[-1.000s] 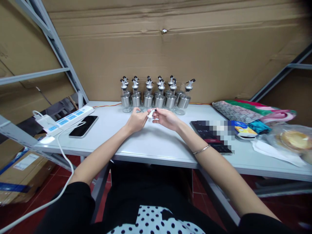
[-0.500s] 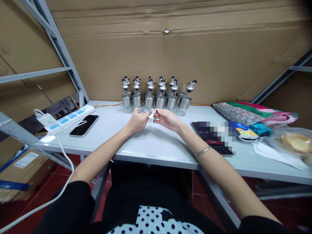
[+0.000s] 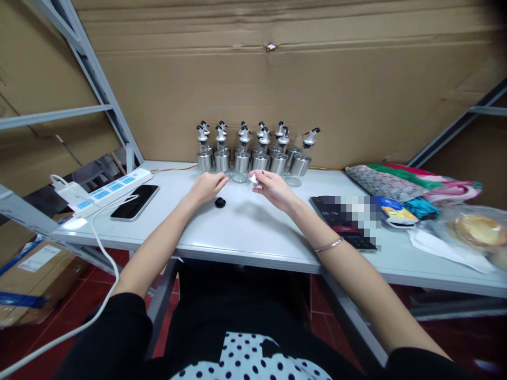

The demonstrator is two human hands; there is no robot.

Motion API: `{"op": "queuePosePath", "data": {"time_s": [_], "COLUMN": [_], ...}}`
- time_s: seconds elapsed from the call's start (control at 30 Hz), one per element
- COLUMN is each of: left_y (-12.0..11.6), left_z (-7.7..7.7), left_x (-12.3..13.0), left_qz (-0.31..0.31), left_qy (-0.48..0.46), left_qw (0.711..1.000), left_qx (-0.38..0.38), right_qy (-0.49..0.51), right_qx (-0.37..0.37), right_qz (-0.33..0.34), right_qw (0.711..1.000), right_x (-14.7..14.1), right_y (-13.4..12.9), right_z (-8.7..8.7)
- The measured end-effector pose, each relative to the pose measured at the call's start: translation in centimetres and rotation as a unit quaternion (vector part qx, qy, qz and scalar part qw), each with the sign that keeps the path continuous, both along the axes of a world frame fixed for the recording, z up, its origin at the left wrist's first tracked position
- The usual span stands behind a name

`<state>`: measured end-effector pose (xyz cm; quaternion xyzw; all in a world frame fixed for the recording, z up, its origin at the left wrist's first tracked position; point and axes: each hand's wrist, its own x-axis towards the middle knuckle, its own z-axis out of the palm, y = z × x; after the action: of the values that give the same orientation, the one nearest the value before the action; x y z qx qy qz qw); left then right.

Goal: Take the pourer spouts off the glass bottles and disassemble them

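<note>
In my right hand (image 3: 274, 191) is a small white pourer spout (image 3: 253, 180), pinched between the fingertips just above the table; the fingers cover part of it. My left hand (image 3: 206, 187) is over the table to the left, its fingers curled closed; whether something is inside them is hidden. Close beside it, a round black stopper (image 3: 220, 202) lies on the white tabletop. Behind both hands stand several glass oil bottles (image 3: 242, 159) with steel sleeves, most topped by silver-and-black pourers.
A power strip (image 3: 114, 191) and a phone (image 3: 135, 202) with a white cable are on the left. To the right are a second phone (image 3: 344, 224), a yellow-blue packet (image 3: 396, 210), tissue (image 3: 447, 250), a folded cloth (image 3: 428, 179) and bagged food (image 3: 479, 229). Cardboard (image 3: 277, 84) covers the back.
My hands have come apart: the left has moved left, away from the spout, which stays in my right hand. The black stopper now shows on the table.
</note>
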<state>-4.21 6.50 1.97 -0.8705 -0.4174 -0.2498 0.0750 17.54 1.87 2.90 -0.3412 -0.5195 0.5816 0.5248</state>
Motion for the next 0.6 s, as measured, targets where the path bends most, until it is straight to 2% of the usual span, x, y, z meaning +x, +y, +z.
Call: {"op": "queuePosePath", "data": {"time_s": [0.2, 0.37, 0.5, 0.6], "left_y": [-0.3, -0.4, -0.7, -1.0], "left_z": [-0.9, -1.0, -1.0, -1.0], "left_x": [0.6, 0.9, 1.4, 2.0], "left_qz": [-0.023, -0.048, -0.054, -0.05], "left_qy": [0.077, 0.054, 0.013, -0.035], "left_qw": [0.993, 0.995, 0.997, 0.998], "left_qx": [-0.09, -0.073, -0.058, -0.01], "right_qy": [0.0, -0.009, -0.047, -0.061], "right_qx": [-0.018, -0.025, -0.069, -0.108], "right_qz": [-0.014, -0.012, 0.076, 0.149], "right_qw": [1.0, 1.0, 0.994, 0.981], "right_x": [0.2, 0.0, -0.2, -0.6], "right_y": [0.4, 0.1, -0.5, -0.9], "right_z": [-0.2, -0.2, -0.3, -0.5]}}
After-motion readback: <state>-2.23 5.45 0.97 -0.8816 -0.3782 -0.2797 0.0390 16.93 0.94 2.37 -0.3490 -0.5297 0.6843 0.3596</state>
